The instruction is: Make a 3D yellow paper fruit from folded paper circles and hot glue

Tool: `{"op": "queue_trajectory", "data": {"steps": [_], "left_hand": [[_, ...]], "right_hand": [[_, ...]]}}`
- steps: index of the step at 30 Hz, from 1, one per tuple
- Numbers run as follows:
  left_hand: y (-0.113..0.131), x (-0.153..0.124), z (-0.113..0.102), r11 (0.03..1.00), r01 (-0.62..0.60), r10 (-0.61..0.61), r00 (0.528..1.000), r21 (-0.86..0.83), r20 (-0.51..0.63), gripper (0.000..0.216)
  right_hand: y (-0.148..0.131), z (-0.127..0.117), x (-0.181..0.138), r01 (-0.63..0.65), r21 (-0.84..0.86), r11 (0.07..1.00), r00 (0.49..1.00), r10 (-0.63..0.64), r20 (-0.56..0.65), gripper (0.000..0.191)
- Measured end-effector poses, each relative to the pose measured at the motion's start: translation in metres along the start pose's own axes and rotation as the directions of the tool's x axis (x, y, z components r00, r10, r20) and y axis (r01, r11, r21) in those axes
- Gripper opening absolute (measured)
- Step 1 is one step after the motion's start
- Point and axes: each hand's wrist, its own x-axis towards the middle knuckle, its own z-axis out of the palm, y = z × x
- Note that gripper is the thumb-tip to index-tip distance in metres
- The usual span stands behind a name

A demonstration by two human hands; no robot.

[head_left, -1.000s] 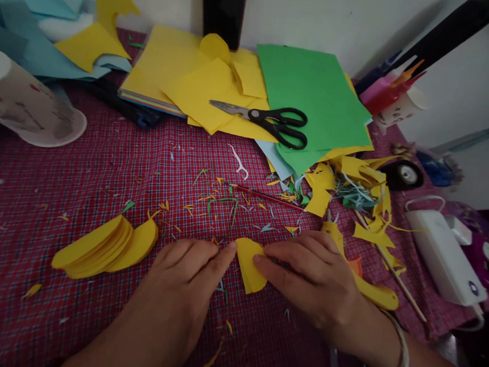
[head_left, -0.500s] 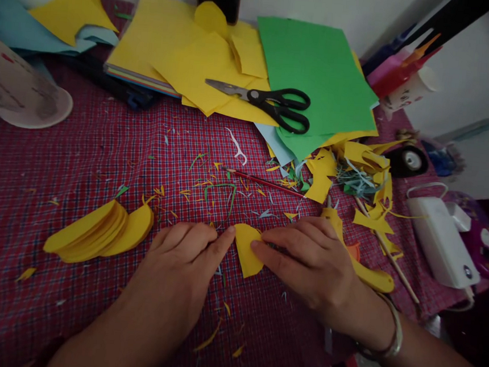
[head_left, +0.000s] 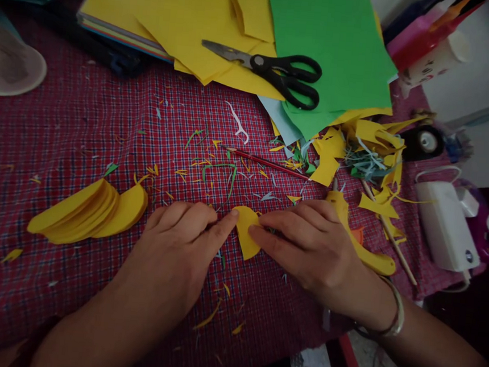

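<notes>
A small yellow paper piece [head_left: 246, 233] with a rounded top lies between my two hands, close to the cloth. My left hand [head_left: 184, 238] is closed at its left edge, the index fingertip on the paper and the thumb hidden. At the opposite edge, my right hand [head_left: 307, 246] pinches it with the fingers bent. Left of my left hand rests a fanned stack of yellow paper petals [head_left: 83, 212]. A yellow glue gun [head_left: 361, 248] lies beside my right hand, partly covered by it. Beyond the hands is a red pencil [head_left: 267, 164].
Black-handled scissors [head_left: 263, 65] lie on yellow sheets [head_left: 190, 19] and a green sheet [head_left: 329, 48]. Paper scraps [head_left: 376, 149] are heaped at the right, near a stick [head_left: 389, 236] and a white power adapter [head_left: 446, 224]. Small clippings dot the checked cloth [head_left: 83, 118].
The camera view has tipped downward, so the sheets and scissors sit higher in the picture. Both hands keep their places on the yellow paper piece.
</notes>
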Motion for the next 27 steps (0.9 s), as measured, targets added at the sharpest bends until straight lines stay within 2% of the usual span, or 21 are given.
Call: {"op": "queue_trajectory", "data": {"steps": [15,20,27], "left_hand": [[-0.0001,0.0003,-0.0004,1.0,-0.013,0.013,0.999,-0.009,-0.036,0.051],[-0.0011,-0.0017,0.0015,1.0,0.011,-0.011,1.0,-0.005,-0.01,0.05],[-0.0001,-0.0006,-0.0007,1.0,0.01,-0.011,1.0,-0.012,-0.014,0.048]], "right_hand": [[-0.0022,0.0,-0.0004,0.007,-0.007,1.0,0.998,-0.007,0.059,0.029],[-0.0021,0.0002,-0.0006,0.006,0.025,1.0,0.999,-0.007,0.045,0.027],[-0.0001,-0.002,-0.005,-0.11,0.077,0.991,0.994,0.107,0.039,0.017]]}}
